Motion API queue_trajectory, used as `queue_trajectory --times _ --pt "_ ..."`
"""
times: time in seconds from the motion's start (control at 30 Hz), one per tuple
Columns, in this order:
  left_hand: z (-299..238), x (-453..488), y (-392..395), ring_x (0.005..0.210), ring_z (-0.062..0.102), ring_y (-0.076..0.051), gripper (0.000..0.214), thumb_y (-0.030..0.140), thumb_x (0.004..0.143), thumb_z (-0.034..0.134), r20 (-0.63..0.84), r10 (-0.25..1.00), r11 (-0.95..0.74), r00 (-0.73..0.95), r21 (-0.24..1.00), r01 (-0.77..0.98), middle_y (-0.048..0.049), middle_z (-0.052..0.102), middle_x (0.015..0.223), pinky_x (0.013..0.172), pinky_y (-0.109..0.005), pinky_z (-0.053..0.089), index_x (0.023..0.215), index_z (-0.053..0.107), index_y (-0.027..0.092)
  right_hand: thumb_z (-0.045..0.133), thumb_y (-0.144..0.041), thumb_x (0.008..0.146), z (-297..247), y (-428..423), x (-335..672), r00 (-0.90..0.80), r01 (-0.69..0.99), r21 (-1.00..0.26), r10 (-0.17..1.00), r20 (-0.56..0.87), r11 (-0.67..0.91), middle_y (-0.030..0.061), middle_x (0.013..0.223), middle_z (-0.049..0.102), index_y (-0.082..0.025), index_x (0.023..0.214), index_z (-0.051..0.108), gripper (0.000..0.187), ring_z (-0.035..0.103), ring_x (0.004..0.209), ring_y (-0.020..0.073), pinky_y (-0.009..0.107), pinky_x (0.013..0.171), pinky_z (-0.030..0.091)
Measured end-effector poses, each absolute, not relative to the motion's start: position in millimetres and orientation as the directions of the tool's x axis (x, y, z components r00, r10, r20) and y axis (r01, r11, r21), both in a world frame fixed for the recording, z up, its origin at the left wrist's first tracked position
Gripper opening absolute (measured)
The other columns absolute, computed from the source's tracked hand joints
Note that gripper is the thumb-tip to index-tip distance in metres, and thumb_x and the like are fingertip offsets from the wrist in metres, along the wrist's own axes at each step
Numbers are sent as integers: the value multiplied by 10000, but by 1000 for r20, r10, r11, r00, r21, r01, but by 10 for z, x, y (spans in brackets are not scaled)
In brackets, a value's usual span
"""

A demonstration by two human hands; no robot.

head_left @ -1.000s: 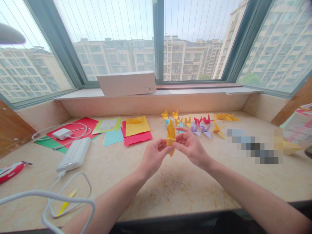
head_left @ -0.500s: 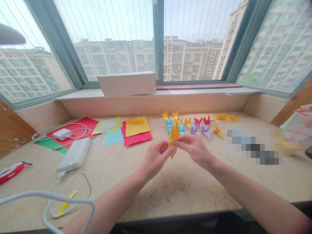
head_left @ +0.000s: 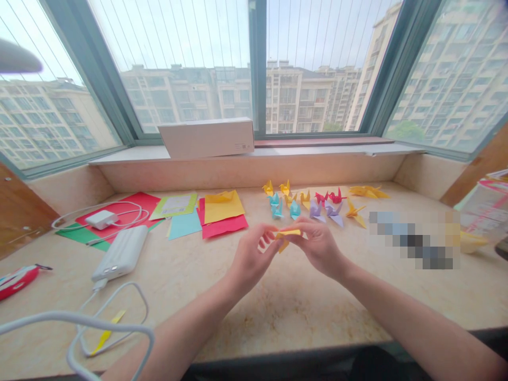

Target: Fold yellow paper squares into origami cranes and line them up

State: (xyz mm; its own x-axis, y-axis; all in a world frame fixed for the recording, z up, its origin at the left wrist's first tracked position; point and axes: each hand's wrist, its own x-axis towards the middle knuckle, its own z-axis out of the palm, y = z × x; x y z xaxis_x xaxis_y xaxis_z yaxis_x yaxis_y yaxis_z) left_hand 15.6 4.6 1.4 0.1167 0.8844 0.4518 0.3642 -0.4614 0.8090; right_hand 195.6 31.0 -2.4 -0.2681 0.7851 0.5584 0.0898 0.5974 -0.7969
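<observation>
One white cable (head_left: 51, 316) looped at near left, one yellow tag (head_left: 106, 335) on it. One red-and-white tool (head_left: 18, 280) at left edge, cut off by frame; couldn't tell its type. One white power bank (head_left: 120, 253) beyond the loop, cable plugged into its near end.

Two hands mid-counter (head_left: 278, 301): left hand (head_left: 252, 254), right hand (head_left: 320, 246). One piece, folded yellow paper (head_left: 289, 233), sat between them. Both grips clamped on it, left from the left side, right from the right.

Right side: one pixelated patch (head_left: 415, 241), contents unreadable; one yellow scrap (head_left: 472, 242) just beside it, one translucent pink-marked packet (head_left: 482, 206) behind.

Left, past the power bank: one white charger (head_left: 102, 218) on one red sheet (head_left: 138, 203), one green sheet (head_left: 85, 236) showing beside. Next, one lime-bordered packet (head_left: 174, 204), one light blue sheet (head_left: 186, 226). Then one yellow sheet (head_left: 226, 210) on one crimson sheet (head_left: 224, 228), one folded yellow piece (head_left: 220, 196) on top.

Cranes beyond the hands, 11 by my count: 2 purple cranes (head_left: 334, 212), 3 blue cranes (head_left: 295, 210), 2 red cranes (head_left: 336, 196), 4 yellow cranes (head_left: 285, 187). One spread yellow fold (head_left: 355, 212) just right; flat yellow folds (head_left: 369, 191) behind, count unclear.

Farthest indoors: one white box (head_left: 206, 138) on the sill (head_left: 317, 151).
</observation>
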Motion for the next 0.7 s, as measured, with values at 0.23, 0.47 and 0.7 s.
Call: queue_trajectory --times 0.23,0.47,0.7 --pt "-41 149 32 616 640 -134 216 347 929 541 390 900 -428 192 876 225 -24 693 755 571 -223 499 1059 593 183 642 -203 895 -41 276 1956 -287 108 -635 635 717 765 45 942 680 -301 1032 759 206 632 872 174 312 759 531" --pt "-63 154 43 953 668 -172 188 256 883 625 519 822 -530 232 848 -22 -78 682 1023 866 -293 537 1050 572 186 632 -169 893 -60 300 1970 -354 84 -601 588 727 795 63 1097 625 -328 1111 728 286 606 1055 202 380 926 505" --pt "-64 164 38 869 672 -159 127 275 882 640 507 836 -512 209 859 -34 -56 687 921 800 -278 556 949 621 169 742 -256 822 9 265 1942 -300 -32 -743 703 645 668 44 969 634 -270 898 771 83 601 971 183 349 909 482"
